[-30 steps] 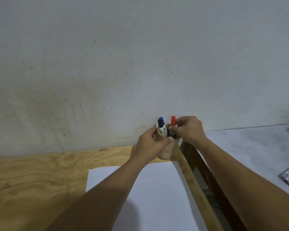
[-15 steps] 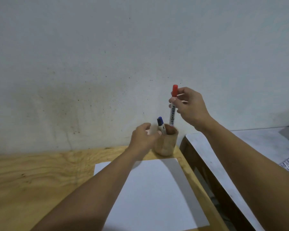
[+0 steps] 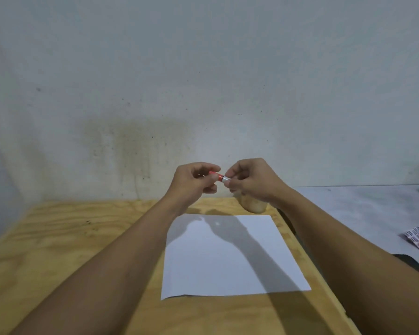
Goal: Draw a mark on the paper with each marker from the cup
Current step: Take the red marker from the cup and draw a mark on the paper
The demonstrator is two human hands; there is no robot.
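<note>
Red marker [image 3: 218,177] held level above far edge of paper [image 3: 228,257], red cap end pinched in left hand [image 3: 194,181], white barrel end gripped by right hand [image 3: 249,181]. Paper blank, flat on wooden table [image 3: 58,238].

Half second ago: marker upright in right hand alone above cup [image 3: 253,206], left hand at cup rim. Now both hands on marker.

Cup mostly hidden behind right hand; other markers not visible. Marker mid-section blurred.
</note>
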